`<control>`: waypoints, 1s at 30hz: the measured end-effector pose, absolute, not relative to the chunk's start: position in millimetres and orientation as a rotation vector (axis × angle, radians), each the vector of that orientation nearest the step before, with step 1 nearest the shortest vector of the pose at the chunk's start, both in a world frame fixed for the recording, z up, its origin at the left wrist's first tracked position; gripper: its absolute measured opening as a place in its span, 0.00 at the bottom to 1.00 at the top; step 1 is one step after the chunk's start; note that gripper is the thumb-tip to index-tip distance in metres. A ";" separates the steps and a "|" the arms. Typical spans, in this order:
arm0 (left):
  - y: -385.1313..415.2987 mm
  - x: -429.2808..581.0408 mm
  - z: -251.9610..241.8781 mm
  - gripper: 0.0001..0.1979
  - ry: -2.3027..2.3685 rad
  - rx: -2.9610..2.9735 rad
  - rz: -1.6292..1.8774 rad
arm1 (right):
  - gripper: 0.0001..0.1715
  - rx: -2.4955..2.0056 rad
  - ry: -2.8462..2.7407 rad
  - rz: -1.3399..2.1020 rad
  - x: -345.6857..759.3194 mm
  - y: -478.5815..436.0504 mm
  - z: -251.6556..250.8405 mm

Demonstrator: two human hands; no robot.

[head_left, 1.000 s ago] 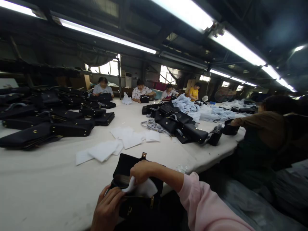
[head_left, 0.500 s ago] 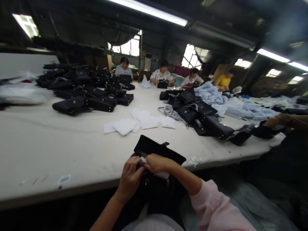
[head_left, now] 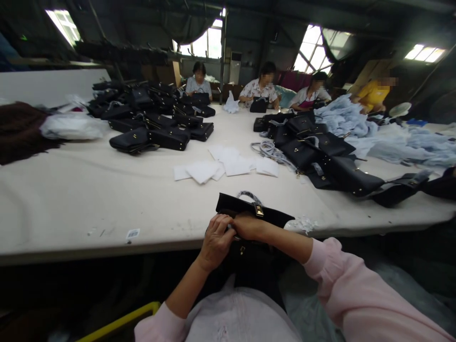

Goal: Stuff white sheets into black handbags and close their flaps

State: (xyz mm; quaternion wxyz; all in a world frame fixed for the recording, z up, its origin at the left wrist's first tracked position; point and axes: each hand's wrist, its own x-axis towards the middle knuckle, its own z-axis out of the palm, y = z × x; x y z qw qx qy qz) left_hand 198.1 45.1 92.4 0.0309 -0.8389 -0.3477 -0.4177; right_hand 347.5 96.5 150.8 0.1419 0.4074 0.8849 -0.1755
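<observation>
A dark brown, shaggy pile (head_left: pixel 21 130), cut off by the left edge, lies against a crumpled, whitish plastic bag (head_left: pixel 76 126) whose contents I cannot make out. Next comes a heap of black handbags (head_left: pixel 167 137), overlapping so much that many show only a side or a corner. Nearer, a small barcode label (head_left: pixel 133 234) lies flat on the pale table (head_left: pixel 89 199).

White, thin sheets (head_left: pixel 203 171) overlap beyond the left hand (head_left: pixel 216 241), which is clamped with bent fingers on the left rim of the black handbag (head_left: pixel 237 203). This bag is at the table's near edge, flap raised, with a gold clasp (head_left: pixel 259 210) and a wrapped, looped handle (head_left: pixel 249 194); its body merges into shadow. The right hand (head_left: pixel 247 226) is at the bag's mouth, its fingers hidden, so I cannot tell whether they are closed on anything.

Farther right are coiled grey straps (head_left: pixel 270 149), clear scraps (head_left: pixel 305 223), a second heap of bags (head_left: pixel 331 159) and billowy, pale blue wrapping (head_left: pixel 342 116).
</observation>
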 end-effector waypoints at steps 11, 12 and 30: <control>60.1 197.2 109.4 0.01 -1.180 -2.661 -1.231 | 0.10 1.318 2.654 -1.014 406.8 83.3 175.9; 60.3 197.5 109.7 0.01 -1.188 -2.669 -1.190 | 0.10 1.381 2.668 -1.023 409.1 75.6 176.4; 101.0 213.1 130.4 0.08 -1.187 -2.872 -0.993 | 0.15 2.603 2.564 -0.247 413.2 8.3 142.6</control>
